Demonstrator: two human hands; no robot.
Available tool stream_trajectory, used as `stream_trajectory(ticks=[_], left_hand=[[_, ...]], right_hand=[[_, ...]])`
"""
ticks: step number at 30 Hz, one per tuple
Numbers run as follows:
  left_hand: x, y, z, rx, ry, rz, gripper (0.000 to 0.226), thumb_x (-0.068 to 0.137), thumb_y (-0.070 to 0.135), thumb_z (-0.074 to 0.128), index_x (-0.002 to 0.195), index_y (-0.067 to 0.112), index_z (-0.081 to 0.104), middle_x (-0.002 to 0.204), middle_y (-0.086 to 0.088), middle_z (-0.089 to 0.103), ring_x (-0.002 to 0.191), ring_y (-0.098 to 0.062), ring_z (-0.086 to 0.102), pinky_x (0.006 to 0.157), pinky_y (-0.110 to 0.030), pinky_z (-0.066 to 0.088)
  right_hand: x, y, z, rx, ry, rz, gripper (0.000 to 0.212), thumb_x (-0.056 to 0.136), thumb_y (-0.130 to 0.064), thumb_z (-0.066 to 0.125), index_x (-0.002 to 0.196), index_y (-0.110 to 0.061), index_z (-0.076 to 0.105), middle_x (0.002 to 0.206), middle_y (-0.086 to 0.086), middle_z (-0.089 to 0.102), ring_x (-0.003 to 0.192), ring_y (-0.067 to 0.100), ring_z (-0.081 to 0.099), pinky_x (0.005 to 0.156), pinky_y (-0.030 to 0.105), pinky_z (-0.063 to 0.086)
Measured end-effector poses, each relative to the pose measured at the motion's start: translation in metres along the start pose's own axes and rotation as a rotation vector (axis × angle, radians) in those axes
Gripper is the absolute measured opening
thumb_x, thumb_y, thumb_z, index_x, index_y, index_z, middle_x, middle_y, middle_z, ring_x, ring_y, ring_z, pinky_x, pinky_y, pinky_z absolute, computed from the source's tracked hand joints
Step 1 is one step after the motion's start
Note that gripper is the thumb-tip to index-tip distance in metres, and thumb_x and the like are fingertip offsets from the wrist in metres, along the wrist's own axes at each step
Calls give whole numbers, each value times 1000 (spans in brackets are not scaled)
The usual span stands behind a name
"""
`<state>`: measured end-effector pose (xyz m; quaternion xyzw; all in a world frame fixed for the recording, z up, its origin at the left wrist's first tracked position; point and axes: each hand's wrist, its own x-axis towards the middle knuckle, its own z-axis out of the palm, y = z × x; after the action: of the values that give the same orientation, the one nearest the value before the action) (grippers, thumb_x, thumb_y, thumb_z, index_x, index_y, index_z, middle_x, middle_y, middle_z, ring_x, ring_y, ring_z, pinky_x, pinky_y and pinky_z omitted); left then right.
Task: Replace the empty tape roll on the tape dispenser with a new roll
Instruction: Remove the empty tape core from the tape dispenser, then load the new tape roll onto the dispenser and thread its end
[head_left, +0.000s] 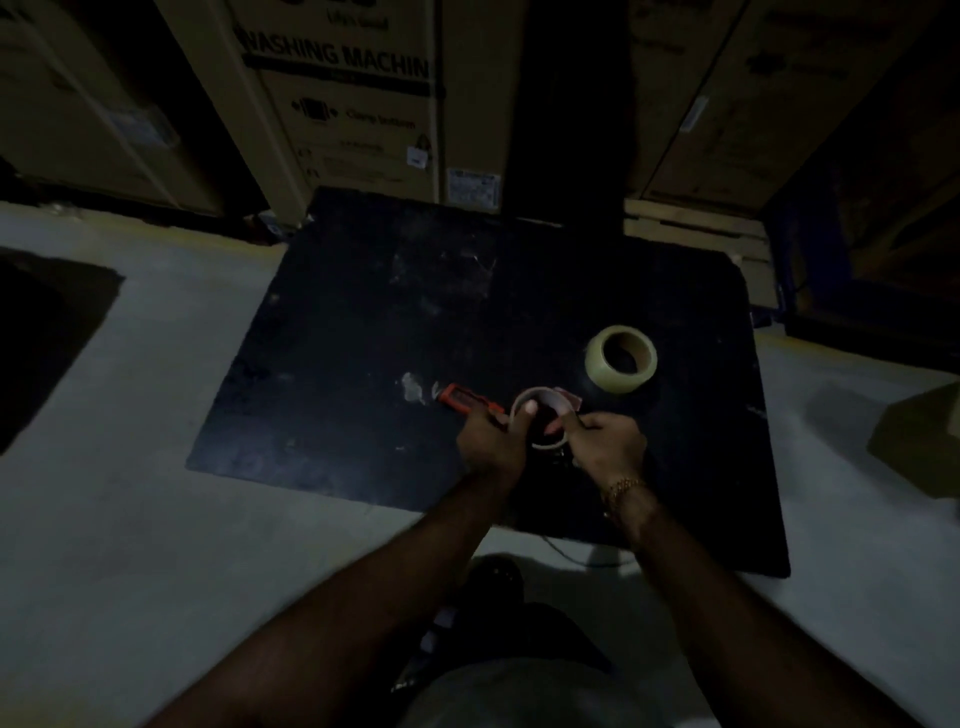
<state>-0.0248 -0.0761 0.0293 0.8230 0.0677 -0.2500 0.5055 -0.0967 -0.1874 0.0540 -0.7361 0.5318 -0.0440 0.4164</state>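
Note:
A red tape dispenser (464, 398) lies on the black board (363, 322), its handle pointing left. On its right end sits the thin, empty tape core (540, 397). My left hand (491, 441) grips the dispenser and the core's left edge, thumb on the rim. The core's right side is pinched by my right hand (605, 441). A full roll of pale tape (621, 358) lies flat on the board just up and right of my hands, apart from them.
The black board lies on a pale floor (156, 467). Large cardboard boxes (337, 104) stand behind it, with a wooden pallet (696, 234) at the back right. A cardboard piece (919, 431) lies at the right edge. My shoe (493, 577) is below the board.

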Motion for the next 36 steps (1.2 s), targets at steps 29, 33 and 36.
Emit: stream_trajectory(ticks=[29, 33, 36], left_hand=[[158, 2, -146, -270, -121, -56, 34, 97, -4, 66, 128, 11, 66, 108, -3, 75, 87, -7, 71, 71, -17, 60], [169, 2, -153, -259, -169, -105, 36, 98, -1, 68, 126, 19, 57, 106, 3, 71, 91, -7, 69, 75, -18, 61], [175, -1, -154, -199, -155, -122, 39, 96, 2, 71, 132, 10, 60, 128, -5, 71, 114, -21, 70, 101, -38, 59]], right_hand=[[46, -156, 189, -48, -313, -57, 33, 91, -27, 72, 122, -14, 73, 117, 9, 77, 106, 27, 73, 92, 37, 61], [47, -162, 203, -121, -362, -130, 36, 93, -27, 70, 125, -10, 70, 123, 11, 75, 111, 28, 70, 95, 39, 59], [51, -162, 209, -132, -373, -118, 34, 94, -25, 70, 124, -7, 69, 122, 13, 75, 112, 31, 70, 96, 42, 58]])
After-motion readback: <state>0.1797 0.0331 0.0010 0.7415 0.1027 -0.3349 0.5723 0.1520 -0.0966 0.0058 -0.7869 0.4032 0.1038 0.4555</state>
